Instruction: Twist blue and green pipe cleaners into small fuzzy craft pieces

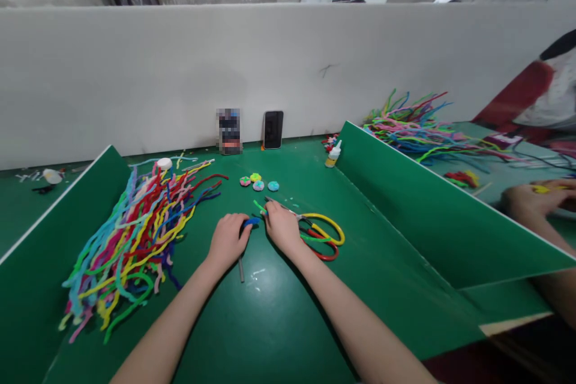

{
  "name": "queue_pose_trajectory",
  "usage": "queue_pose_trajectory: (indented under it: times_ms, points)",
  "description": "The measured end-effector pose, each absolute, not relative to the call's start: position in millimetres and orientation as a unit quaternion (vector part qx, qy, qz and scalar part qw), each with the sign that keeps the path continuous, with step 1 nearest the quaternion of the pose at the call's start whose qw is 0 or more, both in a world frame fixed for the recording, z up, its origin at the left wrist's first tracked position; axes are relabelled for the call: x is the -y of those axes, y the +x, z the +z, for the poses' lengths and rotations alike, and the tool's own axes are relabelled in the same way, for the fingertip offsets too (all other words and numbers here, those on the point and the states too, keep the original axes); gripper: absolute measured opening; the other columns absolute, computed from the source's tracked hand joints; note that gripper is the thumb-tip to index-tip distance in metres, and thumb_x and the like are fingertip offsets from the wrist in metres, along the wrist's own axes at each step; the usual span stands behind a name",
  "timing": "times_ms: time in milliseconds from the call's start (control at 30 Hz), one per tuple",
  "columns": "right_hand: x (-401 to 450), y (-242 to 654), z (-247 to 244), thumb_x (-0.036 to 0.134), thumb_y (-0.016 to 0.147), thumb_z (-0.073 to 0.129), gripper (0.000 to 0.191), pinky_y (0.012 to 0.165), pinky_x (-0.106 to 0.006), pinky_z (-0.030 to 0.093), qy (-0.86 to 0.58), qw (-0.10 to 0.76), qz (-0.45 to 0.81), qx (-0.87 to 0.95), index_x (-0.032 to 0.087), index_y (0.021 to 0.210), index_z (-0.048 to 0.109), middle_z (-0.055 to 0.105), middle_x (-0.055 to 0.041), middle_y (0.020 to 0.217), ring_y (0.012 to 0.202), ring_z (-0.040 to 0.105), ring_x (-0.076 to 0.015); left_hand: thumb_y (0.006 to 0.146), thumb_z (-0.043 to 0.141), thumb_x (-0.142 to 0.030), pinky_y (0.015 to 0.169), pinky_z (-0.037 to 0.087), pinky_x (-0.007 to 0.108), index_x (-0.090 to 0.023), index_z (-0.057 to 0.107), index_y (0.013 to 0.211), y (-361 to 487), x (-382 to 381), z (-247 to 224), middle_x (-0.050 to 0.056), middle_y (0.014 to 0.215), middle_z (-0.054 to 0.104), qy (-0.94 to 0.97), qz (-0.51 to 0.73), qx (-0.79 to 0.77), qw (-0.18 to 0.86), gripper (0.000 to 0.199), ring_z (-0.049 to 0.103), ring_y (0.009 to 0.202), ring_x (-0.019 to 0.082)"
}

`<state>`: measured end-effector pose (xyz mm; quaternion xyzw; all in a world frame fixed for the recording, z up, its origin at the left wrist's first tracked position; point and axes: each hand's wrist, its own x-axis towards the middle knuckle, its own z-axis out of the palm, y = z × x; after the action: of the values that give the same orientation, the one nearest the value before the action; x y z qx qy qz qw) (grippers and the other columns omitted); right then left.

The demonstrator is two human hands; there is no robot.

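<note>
My left hand (228, 239) is closed on a short blue fuzzy piece (251, 222), which sticks out to the right between thumb and fingers. A thin grey rod (242, 269) shows below that hand. Just to the right, my right hand (281, 227) has its fingers closed on a green pipe cleaner (260, 206), whose tip points up and left. Scissors with yellow and red handles (336, 234) lie beside and partly behind my right hand. A green strand (317, 239) crosses the handles. Small round coloured pieces, among them a blue one (273, 186), rest beyond my hands.
A heap of coloured pipe cleaners (135, 234) covers the left side. Green dividers (432, 210) flank the workspace. Two phones, one black (273, 130), lean on the white wall. A glue bottle (333, 155) stands near the right divider. Another person's hands (537, 197) are at far right.
</note>
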<state>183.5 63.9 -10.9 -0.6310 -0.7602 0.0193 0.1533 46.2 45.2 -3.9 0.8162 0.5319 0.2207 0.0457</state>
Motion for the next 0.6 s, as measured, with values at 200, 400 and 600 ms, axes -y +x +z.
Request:
queue_pose_trajectory:
  times_ms: [200,400,600]
  points:
    - [-67.0,191.6,-5.7,0.019,0.083,0.034,0.02,0.063,-0.023,0.038,-0.657,0.218,0.088,0.716,0.013,0.093,0.05,0.058,-0.0073,0.087,0.078,0.055,-0.0167,0.078,0.044,-0.022,0.067,0.041,0.031,-0.015,0.054,0.082,46.2,-45.5,-3.3,0.005,0.078,0.061,0.816,0.221,-0.532,0.052,0.013,0.052,0.073,0.018]
    - [-67.2,198.8,-1.5,0.015,0.08,0.036,0.023,0.066,-0.024,0.037,-0.629,0.239,0.086,0.735,0.015,0.094,0.054,0.057,-0.0071,0.09,0.079,0.053,-0.0178,0.078,0.044,-0.023,0.069,0.041,0.031,-0.014,0.053,0.083,45.8,-46.4,-4.1,0.005,0.08,0.06,0.816,0.22,-0.532,0.06,0.014,0.051,0.075,0.019]
    - [-68.8,211.0,2.7,0.01,0.077,0.037,0.028,0.077,-0.026,0.035,-0.655,0.22,0.068,0.719,0.01,0.099,0.055,0.056,-0.0106,0.093,0.087,0.048,-0.0201,0.079,0.043,-0.024,0.069,0.041,0.031,-0.016,0.053,0.084,44.8,-46.1,-4.8,0.004,0.08,0.06,0.819,0.218,-0.528,0.053,0.014,0.051,0.075,0.019]
